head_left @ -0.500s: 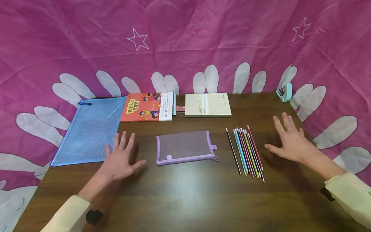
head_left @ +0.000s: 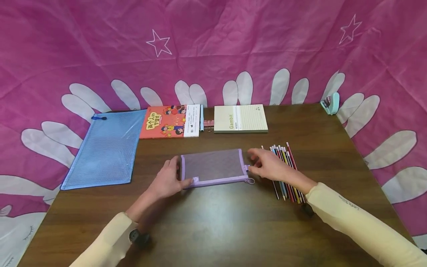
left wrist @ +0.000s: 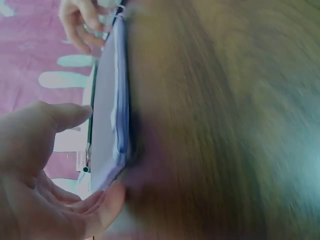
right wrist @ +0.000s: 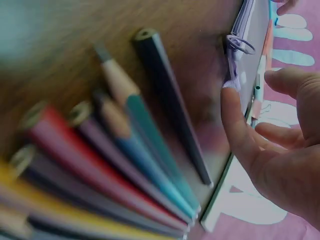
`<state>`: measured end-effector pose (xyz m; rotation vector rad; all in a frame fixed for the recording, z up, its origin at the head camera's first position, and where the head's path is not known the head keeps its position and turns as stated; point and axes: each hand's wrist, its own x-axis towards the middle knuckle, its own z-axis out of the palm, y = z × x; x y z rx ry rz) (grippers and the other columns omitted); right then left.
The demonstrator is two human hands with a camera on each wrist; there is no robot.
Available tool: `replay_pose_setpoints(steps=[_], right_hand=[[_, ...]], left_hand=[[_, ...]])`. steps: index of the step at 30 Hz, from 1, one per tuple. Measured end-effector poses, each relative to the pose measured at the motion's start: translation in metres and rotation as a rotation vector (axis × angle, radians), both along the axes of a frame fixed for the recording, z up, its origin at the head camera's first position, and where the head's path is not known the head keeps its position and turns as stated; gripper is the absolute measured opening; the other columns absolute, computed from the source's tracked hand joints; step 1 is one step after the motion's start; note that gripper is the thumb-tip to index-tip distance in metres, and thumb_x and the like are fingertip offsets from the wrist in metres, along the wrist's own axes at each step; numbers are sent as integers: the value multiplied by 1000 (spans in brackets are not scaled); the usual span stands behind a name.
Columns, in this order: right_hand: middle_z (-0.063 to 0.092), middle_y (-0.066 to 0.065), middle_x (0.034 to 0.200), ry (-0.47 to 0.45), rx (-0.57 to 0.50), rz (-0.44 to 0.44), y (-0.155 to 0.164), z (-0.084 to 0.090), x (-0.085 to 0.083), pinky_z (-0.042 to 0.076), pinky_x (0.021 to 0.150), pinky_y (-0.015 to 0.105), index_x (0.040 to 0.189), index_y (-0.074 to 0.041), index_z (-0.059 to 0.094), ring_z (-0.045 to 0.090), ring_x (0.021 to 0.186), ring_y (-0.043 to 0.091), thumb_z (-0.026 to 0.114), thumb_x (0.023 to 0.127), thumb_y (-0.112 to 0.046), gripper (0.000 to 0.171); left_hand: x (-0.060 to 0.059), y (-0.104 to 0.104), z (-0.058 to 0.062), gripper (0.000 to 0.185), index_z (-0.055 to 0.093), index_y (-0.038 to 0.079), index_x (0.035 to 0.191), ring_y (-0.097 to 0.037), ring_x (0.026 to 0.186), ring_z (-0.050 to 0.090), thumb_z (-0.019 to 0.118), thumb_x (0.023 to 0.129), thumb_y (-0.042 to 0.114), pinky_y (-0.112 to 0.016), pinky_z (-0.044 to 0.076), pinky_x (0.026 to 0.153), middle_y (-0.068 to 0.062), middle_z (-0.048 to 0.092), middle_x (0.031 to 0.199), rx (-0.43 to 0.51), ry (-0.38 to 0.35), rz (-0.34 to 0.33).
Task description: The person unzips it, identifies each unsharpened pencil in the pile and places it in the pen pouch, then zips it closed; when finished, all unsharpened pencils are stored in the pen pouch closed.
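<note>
Biggest first: dark wood table (head_left: 217,222), pink cloth behind it. The purple mesh zip pouch (head_left: 213,167) lies flat near table centre, between both hands.

Left hand (head_left: 166,182) is at the pouch's L end, thumb on the near corner, fingers relaxed and loose beside the edge, no real clamp yet. Right hand (head_left: 267,167) is at the R end by the zipper tab and ring pull, fingers slightly bent and spread, thumb tip touching or just beside the tab in the right wrist view; not pinching it as far as I can tell.

Doing it well, imo: L hand should pin the closed end flat so the pouch doesn't slide; R hand should pinch the ring pull itself, not the fabric tab, and draw along the top edge, w/o lifting. Keep the R wrist off the pencils (head_left: 286,170), which lie just beside it and roll easily.

Counts:
- blue mesh document bag (head_left: 106,148): 1
- red picture book (head_left: 170,121): 1
- Gambit notepad (head_left: 240,118): 1
- purple pouch: 1
- pencils: approx. 9–10, too bunched for an exact no.
- teal stapler (head_left: 330,103): 1, far R corner
</note>
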<state>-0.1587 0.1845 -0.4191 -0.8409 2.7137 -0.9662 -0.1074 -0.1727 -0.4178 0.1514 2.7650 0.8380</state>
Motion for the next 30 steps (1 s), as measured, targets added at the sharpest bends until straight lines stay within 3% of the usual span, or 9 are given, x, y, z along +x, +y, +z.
replay_pose_setpoints(steps=[5, 12, 23, 26, 28, 30], right_hand=[[62, 22, 102, -43, 1, 21, -15, -8, -7, 57, 71, 38, 129, 15, 51, 67, 79, 24, 78, 80, -10, 62], [56, 21, 102, -61, 32, 20, -28, -8, -9, 55, 74, 36, 134, 17, 47, 64, 84, 26, 82, 75, -13, 74], [55, 25, 110, -198, -89, -77, -23, -12, -8, 55, 78, 41, 137, 14, 45, 64, 93, 33, 83, 75, -9, 76], [57, 24, 110, -269, -130, -107, -19, -12, -11, 55, 77, 40, 137, 13, 47, 62, 95, 33, 83, 76, -9, 74], [57, 24, 111, -321, -152, -121, -19, -11, -13, 55, 76, 39, 137, 12, 47, 61, 96, 34, 83, 77, -9, 73], [57, 24, 112, -358, -166, -130, -19, -11, -14, 56, 73, 37, 138, 12, 47, 61, 97, 34, 83, 78, -9, 73]], left_hand=[[-6, 9, 0, 87, 31, -7, 147, -35, 111, 51, 78, 86, 32, -51, 49, 92, -24, 49, 127, 78, -79, 16], [-9, 12, -3, 84, 33, -6, 148, -34, 108, 50, 75, 87, 32, -48, 49, 92, -21, 48, 123, 50, -114, 35], [-9, 17, -7, 85, 31, -6, 151, -34, 108, 50, 74, 87, 31, -49, 48, 93, -22, 46, 124, 52, -87, 41], [-1, 22, -8, 83, 34, -5, 149, -35, 107, 52, 75, 86, 31, -50, 49, 92, -22, 47, 125, 62, -18, 69], [8, 28, -9, 81, 40, -6, 145, -37, 107, 52, 78, 83, 29, -51, 49, 91, -24, 47, 123, 44, 104, 69], [19, 39, -11, 74, 48, -7, 138, -38, 105, 53, 81, 80, 25, -51, 50, 88, -25, 50, 122, 22, 286, 37]])
